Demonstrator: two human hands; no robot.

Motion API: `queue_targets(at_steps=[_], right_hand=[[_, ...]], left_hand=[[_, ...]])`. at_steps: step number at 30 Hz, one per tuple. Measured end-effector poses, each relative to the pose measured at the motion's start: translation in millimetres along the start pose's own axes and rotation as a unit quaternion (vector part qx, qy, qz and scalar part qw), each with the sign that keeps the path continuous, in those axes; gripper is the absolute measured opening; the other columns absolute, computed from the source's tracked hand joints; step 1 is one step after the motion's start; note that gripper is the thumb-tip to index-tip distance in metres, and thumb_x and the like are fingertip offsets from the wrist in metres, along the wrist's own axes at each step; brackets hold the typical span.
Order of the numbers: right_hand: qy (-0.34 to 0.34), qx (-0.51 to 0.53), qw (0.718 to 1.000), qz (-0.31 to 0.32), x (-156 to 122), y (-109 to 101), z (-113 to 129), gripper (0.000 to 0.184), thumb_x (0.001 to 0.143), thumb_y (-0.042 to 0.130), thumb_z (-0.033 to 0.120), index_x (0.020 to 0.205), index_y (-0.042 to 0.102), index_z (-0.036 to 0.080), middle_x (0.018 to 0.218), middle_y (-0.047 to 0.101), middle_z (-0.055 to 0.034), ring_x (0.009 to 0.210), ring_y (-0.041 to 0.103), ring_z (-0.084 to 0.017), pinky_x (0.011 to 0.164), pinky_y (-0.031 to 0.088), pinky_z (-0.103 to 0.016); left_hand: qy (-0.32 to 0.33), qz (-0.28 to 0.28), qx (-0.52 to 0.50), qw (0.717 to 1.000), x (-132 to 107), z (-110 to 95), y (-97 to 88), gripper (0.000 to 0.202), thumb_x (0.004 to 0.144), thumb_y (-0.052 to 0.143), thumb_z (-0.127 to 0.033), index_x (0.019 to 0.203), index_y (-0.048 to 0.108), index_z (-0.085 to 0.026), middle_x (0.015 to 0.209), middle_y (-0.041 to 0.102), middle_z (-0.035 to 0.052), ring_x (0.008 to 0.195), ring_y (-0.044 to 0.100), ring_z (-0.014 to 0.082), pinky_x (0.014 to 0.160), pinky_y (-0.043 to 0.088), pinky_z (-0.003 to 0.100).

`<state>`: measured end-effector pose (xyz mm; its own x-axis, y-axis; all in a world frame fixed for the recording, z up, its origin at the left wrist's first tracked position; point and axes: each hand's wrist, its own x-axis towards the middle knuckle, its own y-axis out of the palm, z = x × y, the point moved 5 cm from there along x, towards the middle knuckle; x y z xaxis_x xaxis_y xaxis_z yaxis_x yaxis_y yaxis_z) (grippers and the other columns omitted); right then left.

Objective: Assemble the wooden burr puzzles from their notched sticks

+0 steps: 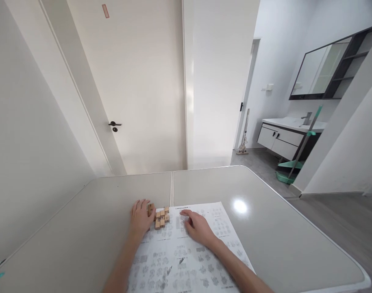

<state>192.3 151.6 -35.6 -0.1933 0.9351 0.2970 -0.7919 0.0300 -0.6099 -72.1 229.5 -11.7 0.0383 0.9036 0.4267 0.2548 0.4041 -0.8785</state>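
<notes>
A cluster of small wooden blocks (162, 218) stands on the upper left part of a large printed paper sheet (179, 240). My left hand (140, 215) curves around the left side of this cluster, with a darker wooden block showing between its thumb and fingers. The fingertips are partly hidden behind the blocks. To the right, my right hand (198, 228) rests on the sheet near its top edge. Its index finger reaches toward the blocks, the others bend loosely, and nothing shows in it.
The sheet lies on a grey table (283, 240) with rounded corners and a seam across it. Beyond stands a white door (149, 89) with a black handle. At the right are a washbasin cabinet (280, 138), a mop (244, 134) and a green dustpan (285, 177).
</notes>
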Motion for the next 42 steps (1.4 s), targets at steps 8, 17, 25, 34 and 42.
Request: queue_targets(at_steps=[8,17,25,34,42], right_hand=[[0.003,0.005,1.000,0.004,-1,-1,2,0.041,0.091,0.050,0.018,0.130,0.061,0.023,0.093,0.074,-0.0035,0.084,0.066,-0.022,0.082,0.048,-0.032],[0.000,0.018,1.000,0.010,1,0,0,0.042,0.090,0.049,0.017,0.130,0.060,0.023,0.103,0.075,-0.0042,0.083,0.066,-0.021,0.082,0.048,-0.033],[-0.001,0.015,1.000,0.012,1,1,-1,0.041,0.091,0.049,0.018,0.130,0.060,0.024,0.105,0.075,-0.0047,0.083,0.066,-0.021,0.083,0.048,-0.033],[-0.001,0.012,1.000,0.013,1,1,1,0.041,0.090,0.049,0.017,0.129,0.060,0.022,0.100,0.075,-0.0047,0.084,0.066,-0.021,0.083,0.047,-0.033],[0.002,0.013,1.000,0.017,0,1,1,0.040,0.091,0.048,0.018,0.129,0.060,0.023,0.100,0.075,-0.0046,0.084,0.066,-0.021,0.083,0.048,-0.032]], left_hand=[[-0.022,0.027,-0.019,0.999,4,9,5.3,0.037,0.091,0.053,-0.036,0.120,0.065,-0.017,0.130,0.067,0.0134,0.125,0.055,0.0324,0.106,0.042,0.045],[-0.013,0.044,-0.035,0.998,10,13,5.1,0.033,0.084,0.058,-0.025,0.115,0.068,-0.022,0.126,0.069,0.0076,0.119,0.058,0.0294,0.103,0.043,0.039],[-0.021,0.039,-0.055,0.998,14,18,4.6,0.032,0.080,0.062,-0.024,0.112,0.067,-0.019,0.114,0.072,0.0088,0.110,0.064,0.0273,0.099,0.046,0.036],[-0.031,0.030,-0.069,0.997,13,17,3.3,0.034,0.076,0.068,-0.025,0.110,0.067,-0.020,0.105,0.073,0.0070,0.104,0.066,0.0266,0.094,0.048,0.035],[-0.039,0.021,-0.086,0.995,12,17,-0.8,0.031,0.082,0.066,-0.033,0.110,0.066,-0.021,0.098,0.073,0.0054,0.098,0.069,0.0248,0.088,0.050,0.033]])
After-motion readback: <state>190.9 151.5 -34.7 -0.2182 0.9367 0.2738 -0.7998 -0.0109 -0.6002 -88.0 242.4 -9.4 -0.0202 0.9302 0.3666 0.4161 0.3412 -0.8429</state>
